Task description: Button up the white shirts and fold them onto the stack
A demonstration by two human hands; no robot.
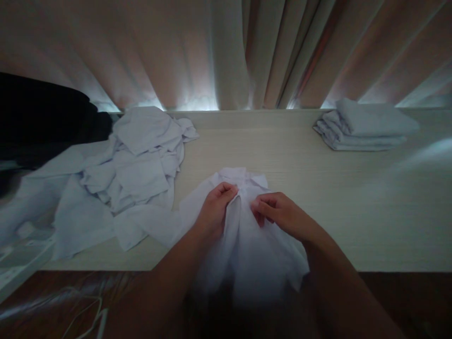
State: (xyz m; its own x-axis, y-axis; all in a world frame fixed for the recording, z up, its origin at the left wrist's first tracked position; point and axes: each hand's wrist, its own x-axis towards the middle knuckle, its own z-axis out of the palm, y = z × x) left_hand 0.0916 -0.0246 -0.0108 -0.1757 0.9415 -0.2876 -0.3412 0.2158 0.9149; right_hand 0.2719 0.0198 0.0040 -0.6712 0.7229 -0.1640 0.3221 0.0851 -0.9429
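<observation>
I had the white collared shirt [261, 254] mid-counter [264, 141], hanging over the near edge. My left hand [213, 207] pinched its front edge; my right hand [282, 212] was curled at the right front, couldn't tell if gripping. Crumpled white clothes [141, 174] lay left, folded white fabric stack [377, 122] far right, black cloth [45, 117] far left.

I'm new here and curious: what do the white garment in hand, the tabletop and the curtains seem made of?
White garment: thin matte cloth, perhaps a cotton blend; it creases and drapes softly. Tabletop: probably wood-look laminate; pale, fine streaks, slight sheen. Curtains: matte fabric, hanging in folds; fibre unclear.
</observation>
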